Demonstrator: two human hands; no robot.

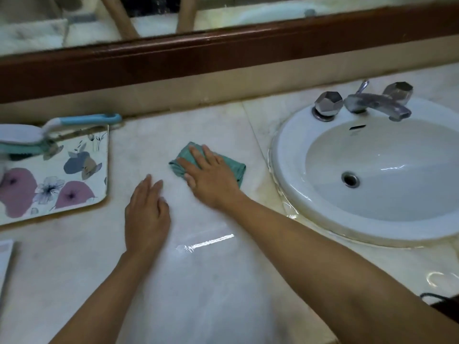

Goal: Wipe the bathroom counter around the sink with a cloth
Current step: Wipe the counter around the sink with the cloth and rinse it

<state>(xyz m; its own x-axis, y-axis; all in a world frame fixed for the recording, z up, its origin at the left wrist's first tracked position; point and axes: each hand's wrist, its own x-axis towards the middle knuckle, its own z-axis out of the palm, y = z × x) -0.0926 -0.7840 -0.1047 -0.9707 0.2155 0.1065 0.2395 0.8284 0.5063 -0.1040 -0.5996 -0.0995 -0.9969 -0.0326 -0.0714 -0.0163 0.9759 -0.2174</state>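
- So my right hand (211, 180) is flat on the green cloth (234, 167), palm down, fingers spread, pressing it onto the desk (211, 281). No pinch or fist, just an open hand bearing down on it.
- The cloth is folded into a small pad, sitting on the bare stretch of desk between the floral tray (74, 170) and the sink (285, 170). Its long side runs roughly left-right, and one end pokes out from under my hand toward the sink.
- The thing that matters: the sink rim is just to the right of the cloth, near but not touching. The right hand is clearly the nearer one, so I'd guess the next swipe goes rightward to follow the curve of the rim.
- My left hand (146, 214) is open with fingers together, empty, resting on or just above the desk (can't tell which) beside the cloth and a bit nearer to me.
- There's a wet-looking sheen along the sink edge, so that strip probably still needs doing.
- The faucet (377, 105) sits at the back of the sink, well away from the cloth.
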